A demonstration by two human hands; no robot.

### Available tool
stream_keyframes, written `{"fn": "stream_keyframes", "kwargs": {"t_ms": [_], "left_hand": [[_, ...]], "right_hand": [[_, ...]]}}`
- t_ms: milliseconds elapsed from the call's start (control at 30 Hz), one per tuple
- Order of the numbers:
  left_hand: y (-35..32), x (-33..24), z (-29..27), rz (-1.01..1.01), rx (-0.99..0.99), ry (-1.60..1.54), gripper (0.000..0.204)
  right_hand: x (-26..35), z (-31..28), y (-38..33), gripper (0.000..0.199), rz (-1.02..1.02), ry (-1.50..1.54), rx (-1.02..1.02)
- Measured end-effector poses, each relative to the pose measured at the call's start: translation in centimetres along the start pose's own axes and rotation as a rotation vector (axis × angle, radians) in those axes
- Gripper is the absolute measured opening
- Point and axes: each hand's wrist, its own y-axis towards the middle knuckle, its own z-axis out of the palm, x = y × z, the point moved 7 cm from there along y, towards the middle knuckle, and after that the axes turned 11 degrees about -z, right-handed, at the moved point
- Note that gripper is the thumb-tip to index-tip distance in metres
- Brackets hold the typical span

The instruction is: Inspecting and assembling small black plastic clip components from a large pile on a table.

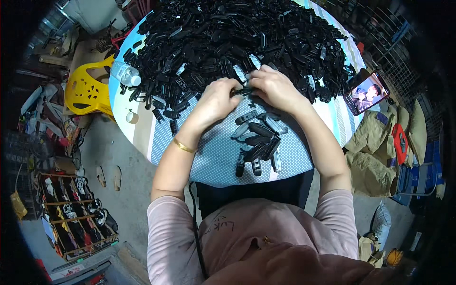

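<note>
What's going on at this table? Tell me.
A person's left hand and right hand meet over a small dark piece beside a big heap of black pieces; how each hand grips it is hard to see. A smaller pile lies nearer the person on the table. A lit phone is at the right edge, a clear bottle at the left.

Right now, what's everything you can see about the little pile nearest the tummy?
The little pile is a loose, overlapping heap of long, narrow, mostly black pieces that look like plastic, some with shiny, silvery faces. It lies on the patterned tabletop, close to the near edge. Neither the left hand nor right hand touches it.
</note>
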Motion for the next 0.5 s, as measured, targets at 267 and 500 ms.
{"fn": "stream_keyframes", "kwargs": {"t_ms": [267,500], "left_hand": [[1.0,1.8,-0.6,-0.344,0.203,-0.921,0.031],[1.1,0.8,0.9,-0.282,0.244,-1.387,0.031]], "right_hand": [[-1.4,-2.1,-0.2,0.007,0.164,-0.093,-0.27],[2.8,-4.3,0.7,0.029,0.051,-0.206,-0.484]]}}
